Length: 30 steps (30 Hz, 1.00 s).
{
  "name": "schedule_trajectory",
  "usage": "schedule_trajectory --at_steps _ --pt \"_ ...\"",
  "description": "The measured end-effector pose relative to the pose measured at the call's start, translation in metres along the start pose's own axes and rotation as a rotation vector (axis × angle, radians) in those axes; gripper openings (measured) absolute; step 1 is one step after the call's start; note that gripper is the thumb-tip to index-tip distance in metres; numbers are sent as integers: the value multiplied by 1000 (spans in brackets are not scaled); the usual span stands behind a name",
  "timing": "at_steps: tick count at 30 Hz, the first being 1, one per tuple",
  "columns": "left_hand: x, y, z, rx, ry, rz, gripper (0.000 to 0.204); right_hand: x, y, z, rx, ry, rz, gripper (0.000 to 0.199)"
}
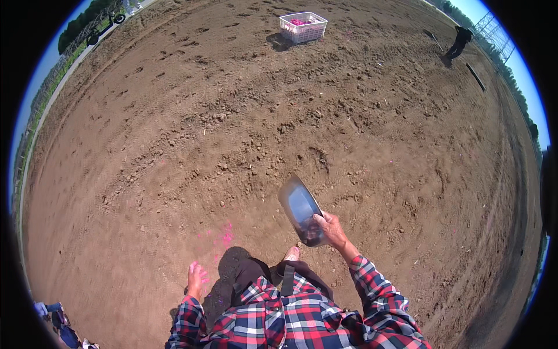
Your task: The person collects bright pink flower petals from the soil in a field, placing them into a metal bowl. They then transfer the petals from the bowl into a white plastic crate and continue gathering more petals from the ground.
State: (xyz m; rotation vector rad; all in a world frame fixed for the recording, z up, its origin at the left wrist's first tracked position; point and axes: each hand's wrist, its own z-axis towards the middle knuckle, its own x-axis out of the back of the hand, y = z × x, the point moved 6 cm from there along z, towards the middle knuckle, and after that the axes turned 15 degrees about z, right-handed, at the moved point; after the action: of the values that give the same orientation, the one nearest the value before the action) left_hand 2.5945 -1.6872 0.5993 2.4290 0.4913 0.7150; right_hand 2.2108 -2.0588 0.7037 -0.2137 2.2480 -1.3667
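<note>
Metal bowl [300, 203], just right of the frame's centre, is held above brown soil [174, 116] that spreads across most of the view. Next in size, a white crate [303, 36] stands at the upper centre with pink contents [297, 22] showing, so that share looks unused. The bowl is tilted, its inside bright above and dark below; whether anything remains in it I cannot tell. The right hand [332, 230] pinches its rim, thumb inside; the left hand [196, 280], lower left of centre, is loosely spread, nothing visibly gripped. Smallest, pink specks [227, 234] already dot the soil at lower centre-left, suggesting work partway along.
</note>
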Motion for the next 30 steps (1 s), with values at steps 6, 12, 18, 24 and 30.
schedule_trajectory --at_steps 6,12,18,24,30 --pt "0 5 7 140 49 90 45 -53 -73 122 -40 -330 -140 27" --pt "-37 79 140 227 -186 438 35 46 -119 180 -54 110 -17 29" --pt "-91 356 253 -134 -135 347 48 196 -146 165 44 641 -32 22" --pt "-183 516 281 -301 -260 425 50 323 -142 174 -48 897 6 20" --pt "-240 466 270 39 -346 521 45 405 -153 271 -191 779 -8 22"
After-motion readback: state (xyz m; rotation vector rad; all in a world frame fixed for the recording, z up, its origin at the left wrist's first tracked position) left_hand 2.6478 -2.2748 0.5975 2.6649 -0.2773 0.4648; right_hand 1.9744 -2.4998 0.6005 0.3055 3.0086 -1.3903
